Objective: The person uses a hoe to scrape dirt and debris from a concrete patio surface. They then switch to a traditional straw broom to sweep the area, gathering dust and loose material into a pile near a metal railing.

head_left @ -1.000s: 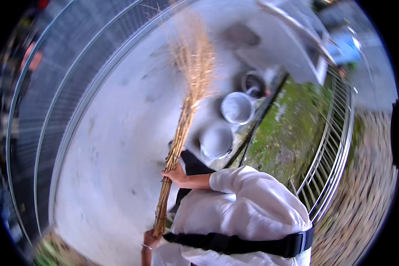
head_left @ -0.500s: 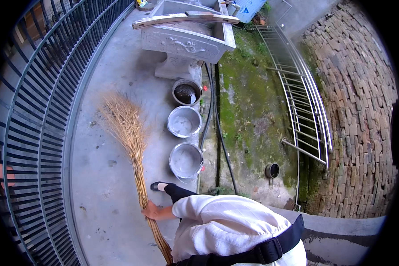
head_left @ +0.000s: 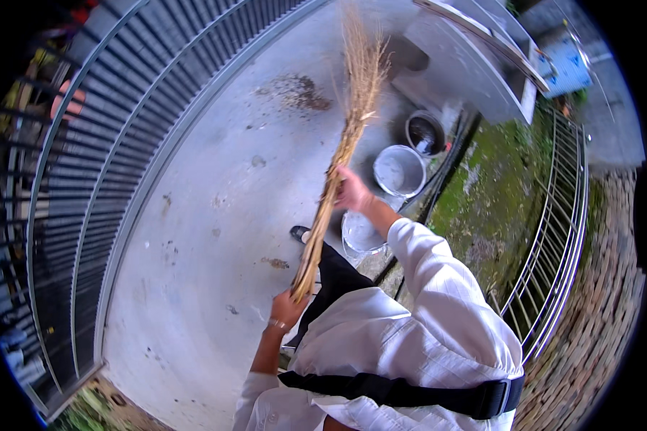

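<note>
Straw broom held in both hands over the concrete floor

Its long axis runs up and away to the bristles; left hand is wrapped round the butt end, right hand clamped further up, nearer the bristles, pails just beside it.

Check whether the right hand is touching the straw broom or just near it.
Touching. The head view shows the right hand wrapped around the straw broom partway up its bundle, with the left hand gripping its lower end.
</note>
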Motion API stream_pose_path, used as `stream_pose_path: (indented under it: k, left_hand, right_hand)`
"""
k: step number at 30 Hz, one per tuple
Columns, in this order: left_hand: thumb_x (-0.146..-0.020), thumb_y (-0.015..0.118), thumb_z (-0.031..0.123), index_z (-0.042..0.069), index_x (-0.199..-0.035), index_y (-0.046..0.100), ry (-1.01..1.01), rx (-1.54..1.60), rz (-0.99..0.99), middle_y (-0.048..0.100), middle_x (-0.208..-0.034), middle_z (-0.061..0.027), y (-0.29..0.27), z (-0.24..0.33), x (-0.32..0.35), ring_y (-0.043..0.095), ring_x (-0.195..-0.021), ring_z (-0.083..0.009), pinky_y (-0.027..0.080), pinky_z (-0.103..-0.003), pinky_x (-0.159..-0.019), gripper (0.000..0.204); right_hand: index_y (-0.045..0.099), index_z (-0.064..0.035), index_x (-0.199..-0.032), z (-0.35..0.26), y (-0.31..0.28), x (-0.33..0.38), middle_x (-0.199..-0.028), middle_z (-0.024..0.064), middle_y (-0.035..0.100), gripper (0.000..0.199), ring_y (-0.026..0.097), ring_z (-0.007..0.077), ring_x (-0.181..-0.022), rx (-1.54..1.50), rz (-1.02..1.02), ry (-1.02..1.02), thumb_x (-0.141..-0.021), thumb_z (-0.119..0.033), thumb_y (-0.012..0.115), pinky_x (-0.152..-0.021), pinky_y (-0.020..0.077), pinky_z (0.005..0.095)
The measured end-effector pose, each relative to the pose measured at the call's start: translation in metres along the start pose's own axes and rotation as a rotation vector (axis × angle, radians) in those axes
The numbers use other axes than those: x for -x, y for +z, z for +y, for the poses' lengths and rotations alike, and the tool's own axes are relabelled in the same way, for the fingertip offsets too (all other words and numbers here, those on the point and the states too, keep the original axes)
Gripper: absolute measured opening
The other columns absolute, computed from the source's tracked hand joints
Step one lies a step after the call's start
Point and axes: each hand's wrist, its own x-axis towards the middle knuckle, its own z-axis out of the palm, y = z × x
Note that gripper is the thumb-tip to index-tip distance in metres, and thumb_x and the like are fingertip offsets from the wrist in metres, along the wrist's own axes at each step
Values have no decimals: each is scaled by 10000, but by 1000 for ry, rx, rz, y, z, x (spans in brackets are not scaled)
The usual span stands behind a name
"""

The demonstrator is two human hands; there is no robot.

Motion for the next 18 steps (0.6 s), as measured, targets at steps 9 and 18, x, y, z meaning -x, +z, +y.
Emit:
stream_pose_path:
  k: [9,18]
  left_hand:
    - [-706,599,262,24,-741,570,-92,-309,157,560,-597,-190,5,-38,49,557,-582,-363,455,-431,-548,242]
    - [-624,713,328,29,-770,568,-143,184,-171,586,-617,-114,-4,-62,35,585,-574,-222,466,-339,-519,363]
  right_hand:
    - [549,-38,-788,93,-2,-85,-672,85,502,179,512,242,-531,150,473,-99,-691,-149,652,-482,466,396]
    - [536,3,-677,61,34,-47,-548,85,494,98,493,202,-427,309,595,-346,-661,-42,621,-374,437,347]
